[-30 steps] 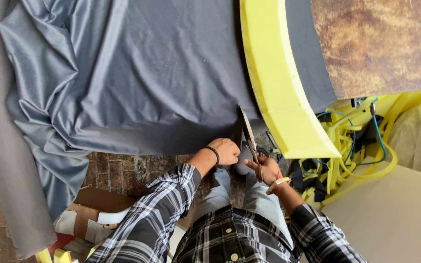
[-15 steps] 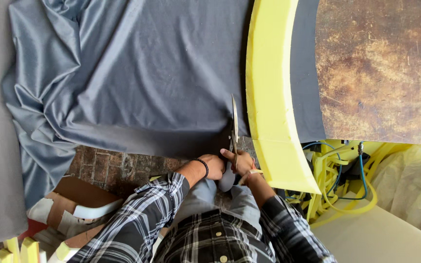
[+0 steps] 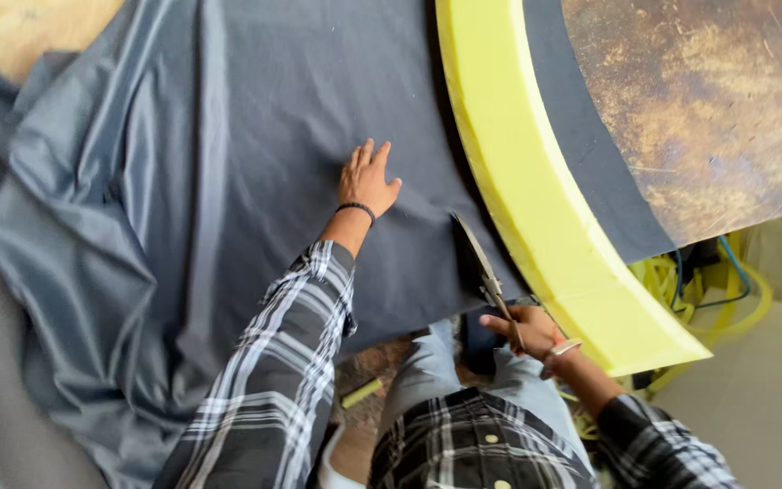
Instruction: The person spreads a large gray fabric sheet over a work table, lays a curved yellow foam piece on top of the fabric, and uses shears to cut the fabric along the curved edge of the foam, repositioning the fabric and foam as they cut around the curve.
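Grey, slightly shiny fabric sheet point(image 3: 228, 181) lies spread over the bench, rumpled at its left side. The person's left hand point(image 3: 367, 181) presses flat on it, fingers released and spread. The right hand point(image 3: 529, 330) has its fingers clenched around metal scissors point(image 3: 480, 263), blades in the cloth's near edge, just beside a curved yellow foam strip point(image 3: 536, 208).
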{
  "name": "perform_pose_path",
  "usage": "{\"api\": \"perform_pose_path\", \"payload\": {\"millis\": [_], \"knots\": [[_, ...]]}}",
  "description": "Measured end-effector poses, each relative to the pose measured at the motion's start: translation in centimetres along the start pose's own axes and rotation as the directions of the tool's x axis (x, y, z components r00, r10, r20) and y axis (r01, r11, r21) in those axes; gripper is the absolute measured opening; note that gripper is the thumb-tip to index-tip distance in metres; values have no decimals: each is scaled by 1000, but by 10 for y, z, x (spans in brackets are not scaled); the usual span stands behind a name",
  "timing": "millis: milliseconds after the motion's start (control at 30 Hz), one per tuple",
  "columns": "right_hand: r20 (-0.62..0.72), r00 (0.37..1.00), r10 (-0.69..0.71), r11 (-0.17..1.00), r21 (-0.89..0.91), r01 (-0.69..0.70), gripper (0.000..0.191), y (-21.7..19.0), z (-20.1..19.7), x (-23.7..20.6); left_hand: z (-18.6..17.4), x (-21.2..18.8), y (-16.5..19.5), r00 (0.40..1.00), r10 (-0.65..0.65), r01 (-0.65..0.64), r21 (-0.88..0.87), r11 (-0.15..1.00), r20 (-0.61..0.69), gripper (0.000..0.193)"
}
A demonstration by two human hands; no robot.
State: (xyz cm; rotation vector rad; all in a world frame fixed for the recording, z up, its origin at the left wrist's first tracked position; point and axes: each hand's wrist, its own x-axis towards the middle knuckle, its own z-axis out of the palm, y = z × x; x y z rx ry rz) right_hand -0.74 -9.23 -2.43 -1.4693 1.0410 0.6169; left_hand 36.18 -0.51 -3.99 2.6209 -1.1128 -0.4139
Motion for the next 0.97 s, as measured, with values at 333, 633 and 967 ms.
{"api": "perform_pose_path", "payload": {"millis": [333,633,967], "knots": [[-94,996,-1,999,-37,-2,63,-36,-3,11,-38,81,12,802,-287,234,167,958,524,143],[37,996,80,995,-71,-77,83,-10,-7,33,-37,88,7,766,-247,163,193,968,593,157],[75,996,-38,999,-20,40,84,6,-10,31,-37,83,7,741,-239,136,208,969,628,155]]}}
